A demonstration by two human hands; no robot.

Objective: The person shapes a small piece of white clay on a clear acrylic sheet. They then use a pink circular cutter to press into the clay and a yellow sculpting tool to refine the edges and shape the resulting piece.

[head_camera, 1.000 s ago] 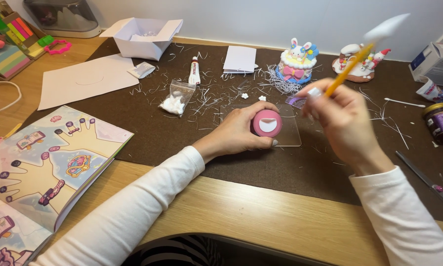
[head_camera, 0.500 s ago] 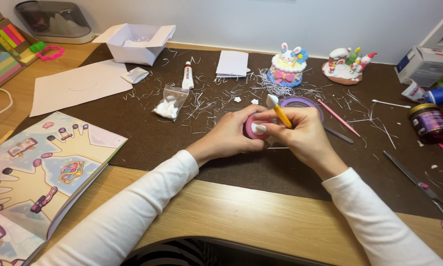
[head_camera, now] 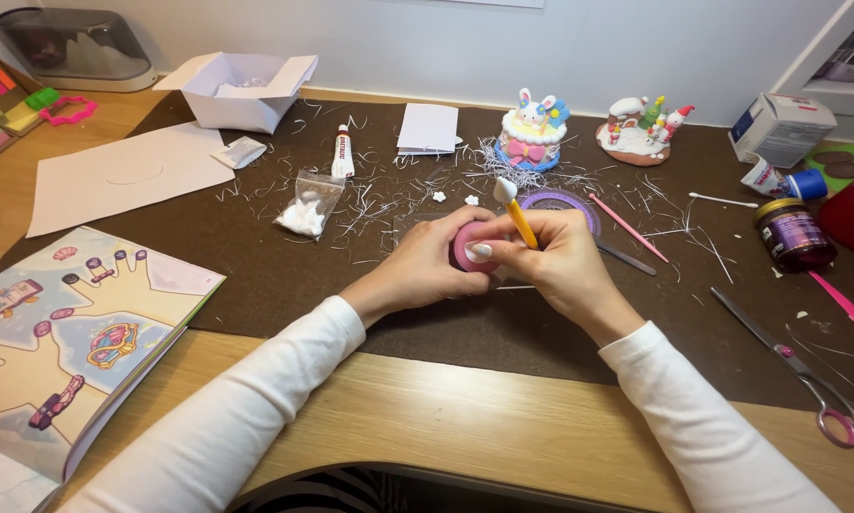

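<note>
- The left hand (head_camera: 425,269) curled its fingers around a round pink piece (head_camera: 468,249) near the brown mat's (head_camera: 256,266) middle.
- The right hand (head_camera: 552,261) pinched a yellow-handled tool (head_camera: 515,211) (white tip upward), its fingertips touching that piece.

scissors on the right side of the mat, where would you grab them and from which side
Take the scissors by the pink finger loops at the near right end, coming from the right edge of the dark mat. They lie flat and closed, blades pointing up-left toward the right hand, so the loops are probably the safest, most open part to grip.
</note>
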